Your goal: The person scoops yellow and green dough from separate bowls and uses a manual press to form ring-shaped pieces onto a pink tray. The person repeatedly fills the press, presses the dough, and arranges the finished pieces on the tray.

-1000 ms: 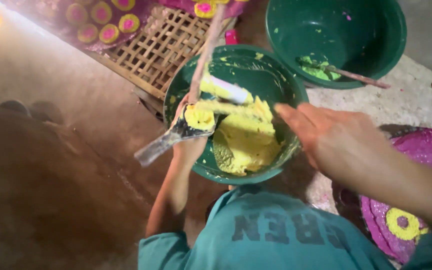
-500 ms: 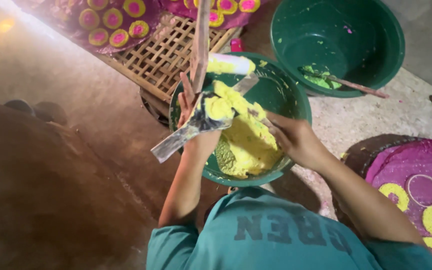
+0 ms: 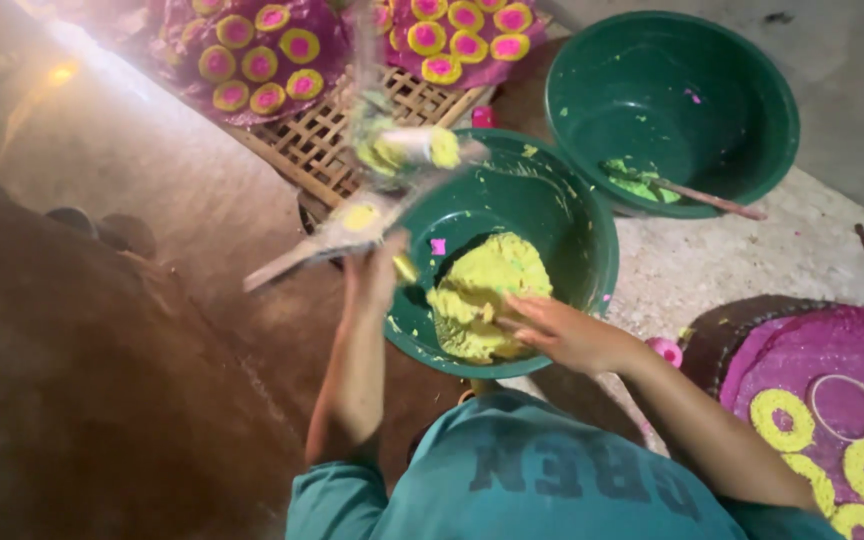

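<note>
My left hand (image 3: 376, 272) grips a flat spatula-like blade (image 3: 304, 250) at the left rim of a green bowl (image 3: 600, 236). A dab of yellow paste sits on the blade, and a blurred stick (image 3: 407, 146) smeared with yellow paste rises from the same hand. My right hand (image 3: 558, 330) rests with its fingers spread on the lump of yellow paste (image 3: 480, 288) inside the bowl; whether it pinches any paste I cannot tell. My teal shirt (image 3: 552, 480) fills the bottom of the view.
A second green bowl (image 3: 682, 90) at the back right holds a little greenish paste and a stick (image 3: 710, 198). A woven bamboo tray (image 3: 327, 145) lies behind, with magenta discs bearing yellow rings (image 3: 252, 55). Another magenta disc with yellow rings (image 3: 842, 410) lies at the right.
My right hand has dropped from above the bowl's rim onto the yellow paste. My left hand has swung the blade and stick leftward, off the paste, to the bowl's left rim.
</note>
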